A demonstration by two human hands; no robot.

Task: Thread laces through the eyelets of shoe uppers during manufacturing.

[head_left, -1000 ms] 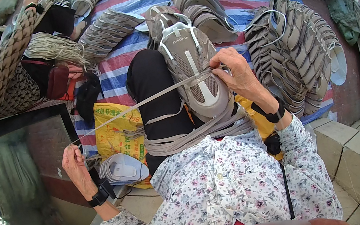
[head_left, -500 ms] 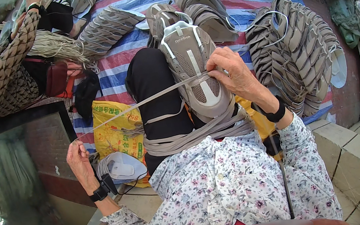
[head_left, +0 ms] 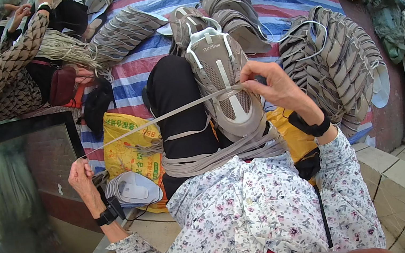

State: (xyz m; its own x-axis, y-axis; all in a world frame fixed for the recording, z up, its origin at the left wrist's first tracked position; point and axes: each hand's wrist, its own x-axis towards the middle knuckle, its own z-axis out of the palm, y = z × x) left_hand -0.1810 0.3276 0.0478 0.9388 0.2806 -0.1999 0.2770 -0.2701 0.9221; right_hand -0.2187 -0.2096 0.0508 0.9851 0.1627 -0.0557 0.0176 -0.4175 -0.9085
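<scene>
A grey-beige shoe upper (head_left: 214, 62), with a mesh front and pale trim, lies over my right thigh, its rounded toe toward me. A flat greyish shoelace (head_left: 165, 115) stretches taut from it across my black-clad left leg. At the far left of that line, my left hand (head_left: 81, 176) is closed around the lace's thin end. My right hand (head_left: 272, 84) pinches the lace at the upper's right edge, thumb and forefinger together. More loose laces (head_left: 209, 162) lie in a bundle across my lap.
Stacked grey uppers (head_left: 330, 66) lie to the right on a striped sheet (head_left: 125, 72), with other stacks (head_left: 129, 33) farther off. Beside my left leg are a yellow bag (head_left: 129, 155) and white-lined pieces (head_left: 132, 189). A glass-fronted panel (head_left: 28, 211) stands left; a co-worker (head_left: 9, 74) sits beyond it.
My left hand has shifted slightly left, still holding the lace end. My right hand has moved a little to the right, and its fingers are more bent at the upper's edge.
</scene>
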